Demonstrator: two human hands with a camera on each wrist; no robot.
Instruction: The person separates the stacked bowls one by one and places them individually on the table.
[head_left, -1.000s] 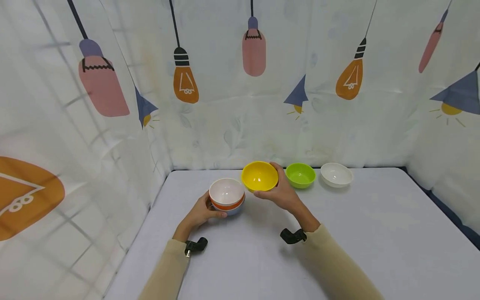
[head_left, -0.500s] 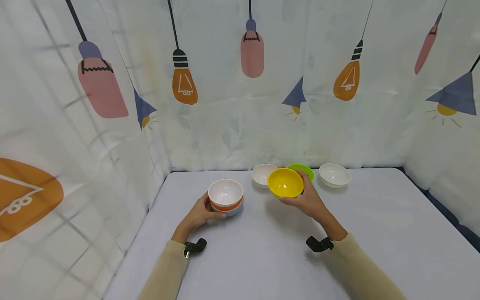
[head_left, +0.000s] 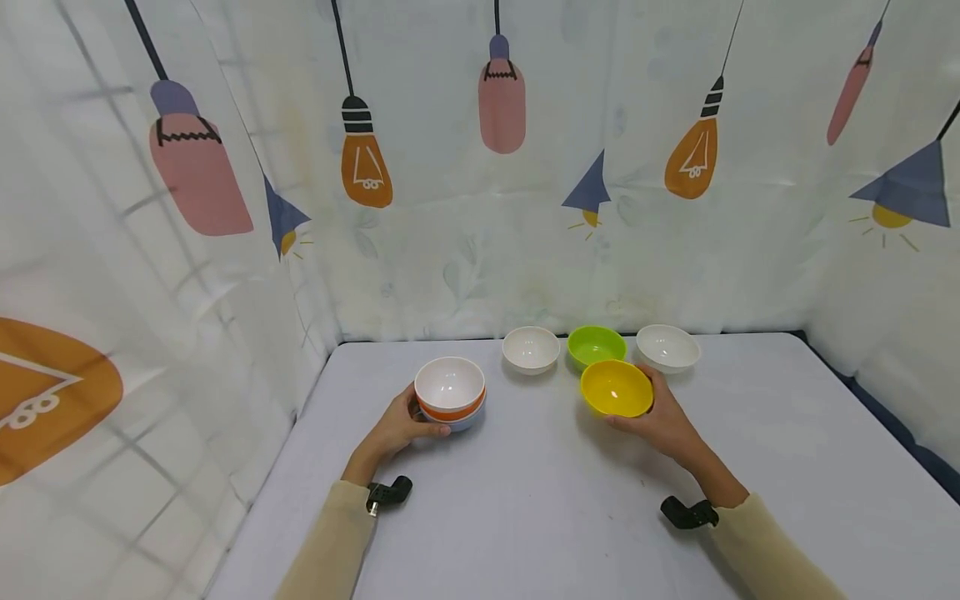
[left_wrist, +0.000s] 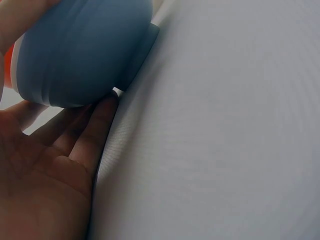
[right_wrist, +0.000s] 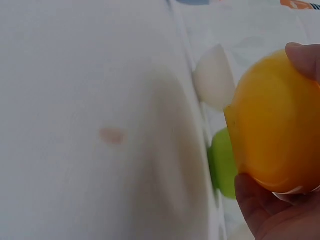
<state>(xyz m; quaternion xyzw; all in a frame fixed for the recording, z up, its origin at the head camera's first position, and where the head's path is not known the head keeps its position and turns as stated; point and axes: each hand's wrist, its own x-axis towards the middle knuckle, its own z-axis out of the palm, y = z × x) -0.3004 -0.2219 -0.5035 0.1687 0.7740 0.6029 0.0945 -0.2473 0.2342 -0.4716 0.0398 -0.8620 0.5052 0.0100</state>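
Observation:
On the table's left part stands a stack of bowls: a white bowl (head_left: 450, 382) on top, an orange bowl (head_left: 454, 413) under it and a blue bowl (head_left: 471, 421) at the bottom. My left hand (head_left: 395, 429) grips this stack from its left side, the thumb in front. In the left wrist view, fingers (left_wrist: 97, 127) lie low against the blue bowl, close to the tabletop. A yellow bowl (head_left: 617, 388) is pinched at its right side by my right hand (head_left: 666, 417). It is raised off the table, its inside tilted toward the head camera.
Along the back edge of the white table (head_left: 510, 517) sit a white bowl (head_left: 531, 350), a green bowl (head_left: 596, 344) and another white bowl (head_left: 668, 348). The yellow bowl partly overlaps the green one in the head view. A patterned curtain (head_left: 435, 250) rises behind them.
My right hand has carried the yellow bowl rightward and toward me, uncovering the left white bowl and most of the green one. My left hand stays on the stack.

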